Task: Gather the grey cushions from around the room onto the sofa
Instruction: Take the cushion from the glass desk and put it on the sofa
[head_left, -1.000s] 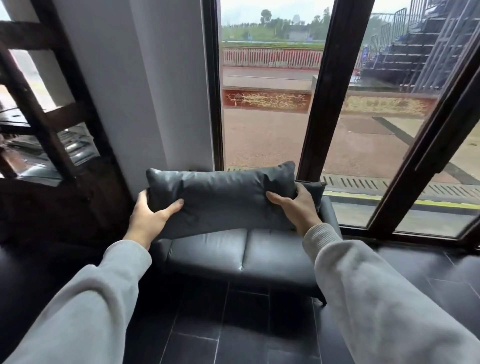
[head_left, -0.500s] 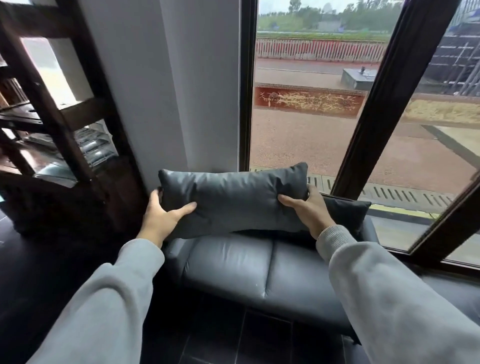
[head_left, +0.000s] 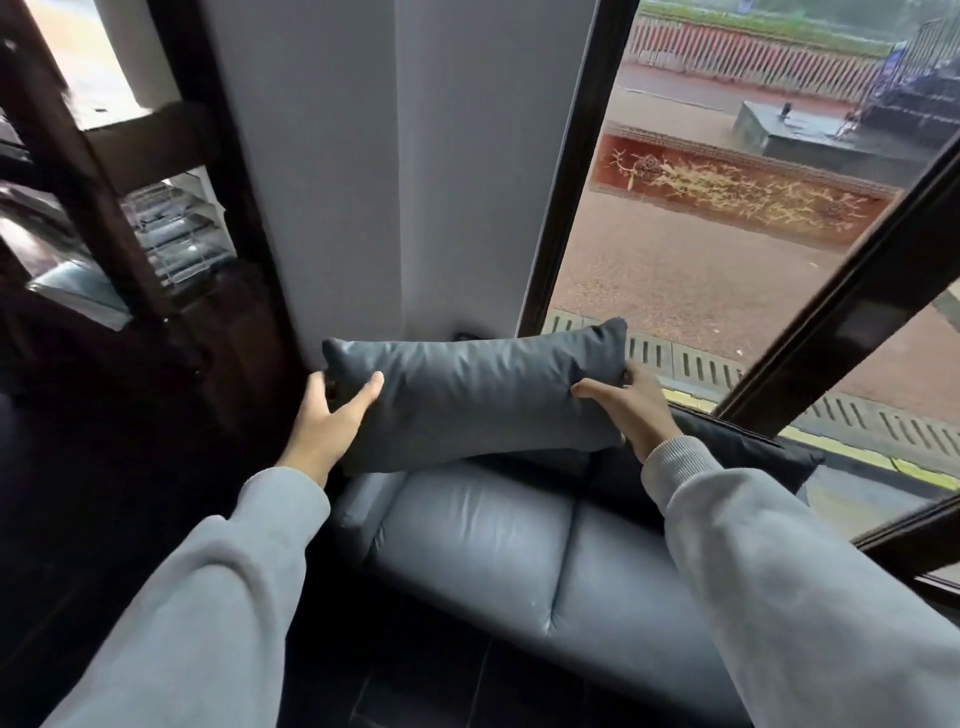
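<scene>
Both hands, left (head_left: 324, 421) and right (head_left: 631, 415), grip grey cushion (head_left: 478, 400) ends above sofa (head_left: 478, 540).

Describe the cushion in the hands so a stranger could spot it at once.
Find the grey sofa below the dark-framed window. Over it, a long grey cushion is gripped at each end by the left hand and right hand. Unlike the darker cushion lying on the sofa beside it, it is lighter and in both hands.

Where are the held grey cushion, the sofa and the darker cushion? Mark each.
grey cushion (head_left: 483, 400), head view, middle of its front
sofa (head_left: 478, 545), head view, left seat pad
darker cushion (head_left: 758, 457), head view, upper right part
</scene>
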